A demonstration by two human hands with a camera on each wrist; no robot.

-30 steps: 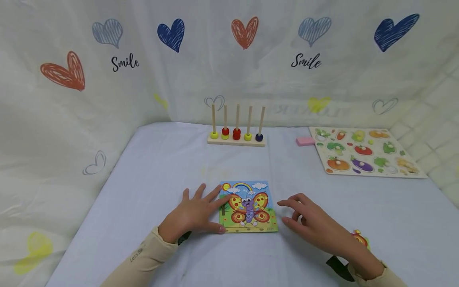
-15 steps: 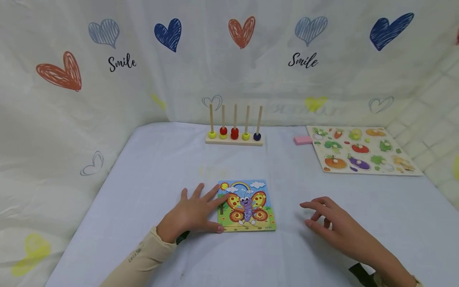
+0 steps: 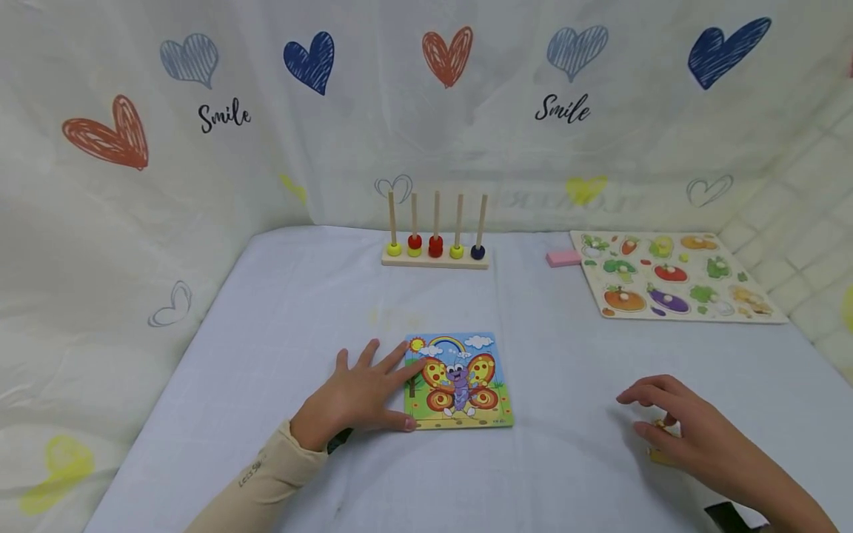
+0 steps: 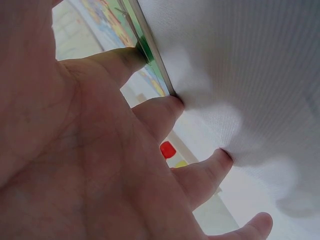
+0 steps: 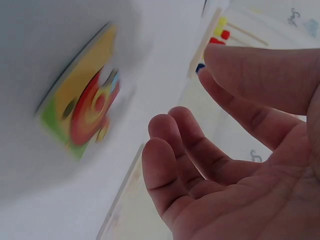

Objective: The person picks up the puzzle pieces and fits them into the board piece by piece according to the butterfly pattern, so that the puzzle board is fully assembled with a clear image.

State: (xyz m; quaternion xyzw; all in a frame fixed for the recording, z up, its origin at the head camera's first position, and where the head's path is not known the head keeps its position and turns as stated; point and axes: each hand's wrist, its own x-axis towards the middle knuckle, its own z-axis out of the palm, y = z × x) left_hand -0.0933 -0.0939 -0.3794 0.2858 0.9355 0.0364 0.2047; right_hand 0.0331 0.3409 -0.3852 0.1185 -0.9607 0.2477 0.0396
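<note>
A square butterfly jigsaw puzzle (image 3: 460,389) lies flat in the middle of the white cloth. My left hand (image 3: 358,396) rests at its left side, fingers spread. In the left wrist view one fingertip presses on the green part of the picture, and others touch the cloth beyond its edge. To the right, my right hand (image 3: 700,429) hovers with loosely bent fingers and nothing between them. Below it lies a loose jigsaw piece (image 5: 82,107) with a red and yellow swirl, blurred in the right wrist view; in the head view the hand mostly covers it.
A wooden bead-counting rack (image 3: 433,257) with several pegs stands at the back. At the back right lies a vegetable puzzle board (image 3: 640,275), with a pink block (image 3: 563,258) beside its left edge. A curtain printed with hearts hangs behind the table.
My right hand has moved right, away from the butterfly puzzle, and is now over the loose jigsaw piece. My left hand has stayed in place on the puzzle's left side.
</note>
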